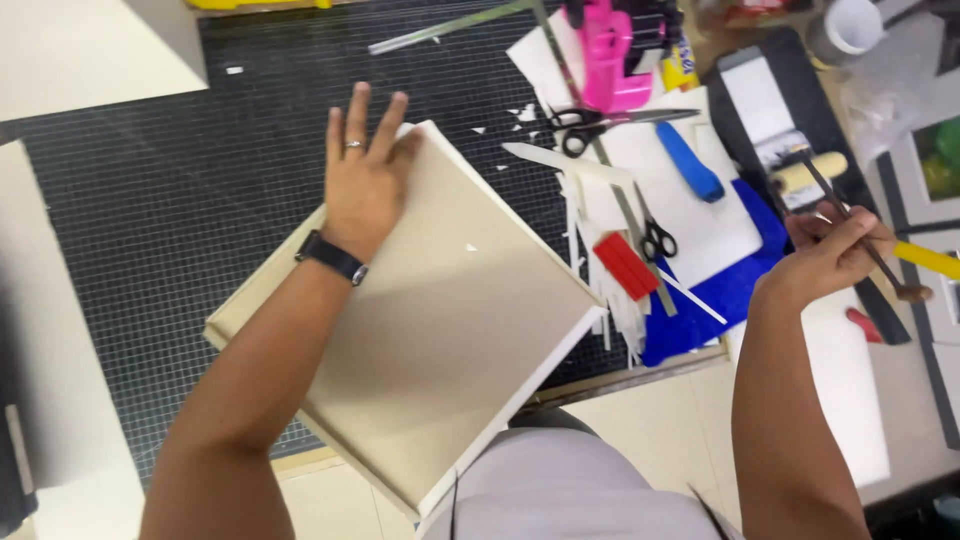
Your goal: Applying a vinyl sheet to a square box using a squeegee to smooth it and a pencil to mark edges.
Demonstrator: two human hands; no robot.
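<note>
My left hand (362, 170) lies flat, fingers spread, on the far corner of a large beige board (450, 320) that rests tilted on a black gridded cutting mat (180, 200). A dark watch is on that wrist. At the right, my right hand (830, 255) is closed around a thin dark brush (860, 235) and holds it above a black tray (790, 100). The brush's tip points down to the right.
A small paint roller (810, 172) with a yellow handle lies on the tray. Two pairs of scissors (590, 125), a blue tool (690, 160), a red block (625, 265), a pink device (610, 55), white paper strips and blue sheet (720, 290) crowd the mat's right side.
</note>
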